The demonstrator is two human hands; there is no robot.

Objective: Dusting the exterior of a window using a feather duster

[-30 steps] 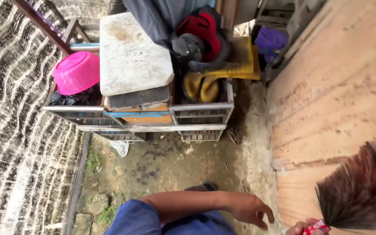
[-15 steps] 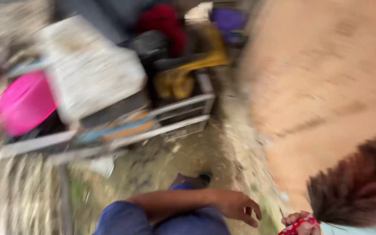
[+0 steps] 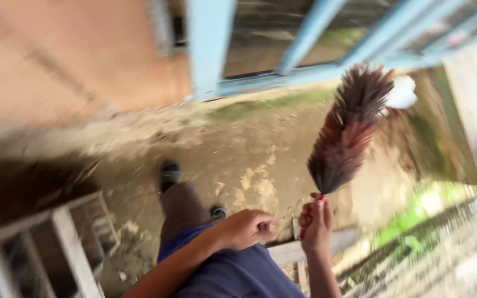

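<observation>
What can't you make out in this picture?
- Head view: the brush handle is hidden inside the right hand.
- The left hand is curled; whether it holds anything cannot be told.
- One shoe shows; the other foot is mostly hidden behind the leg.
- The blue frame is motion-blurred and cut off by the top edge.
- The white thing behind the brush tip is too blurred to identify.

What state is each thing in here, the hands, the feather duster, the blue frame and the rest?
Right hand: closed around the duster's handle.
Feather duster: held upright, feathers up.
Left hand: loosely curled, empty.
Blue frame: blurred, state unclear.
White rack: standing on the ground.
</observation>
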